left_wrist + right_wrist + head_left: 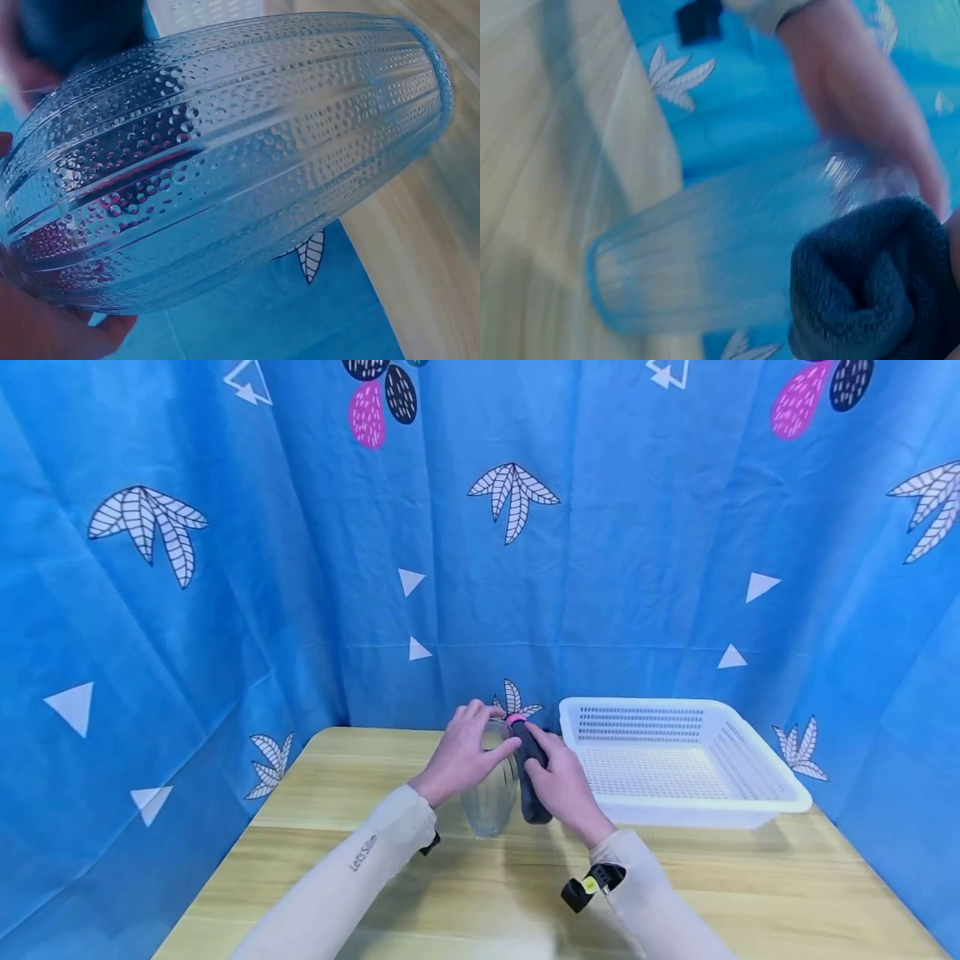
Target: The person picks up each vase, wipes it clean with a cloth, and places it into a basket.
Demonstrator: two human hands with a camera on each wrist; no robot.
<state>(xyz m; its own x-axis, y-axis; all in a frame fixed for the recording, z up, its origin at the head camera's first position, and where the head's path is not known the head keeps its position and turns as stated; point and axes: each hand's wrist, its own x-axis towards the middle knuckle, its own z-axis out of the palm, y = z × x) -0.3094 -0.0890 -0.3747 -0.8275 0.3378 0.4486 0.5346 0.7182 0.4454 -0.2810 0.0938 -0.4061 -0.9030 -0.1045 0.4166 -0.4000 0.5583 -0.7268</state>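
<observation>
A blue curtain (637,552) hangs behind the worktop (480,902). The basket (750,808), white, sits at the worktop's far right corner. Towards the far edge, left of the basket, is the glass vase (485,806), its long axis near upright, wide end up, narrow base down; whether the base touches the worktop I cannot tell. The left hand (467,756) clasps the wide end, thumb and fingers apart around it. The right hand (562,781) is clamped round the dark roll (535,802), which tilts just beside the vase, pink end towards the far edge.
</observation>
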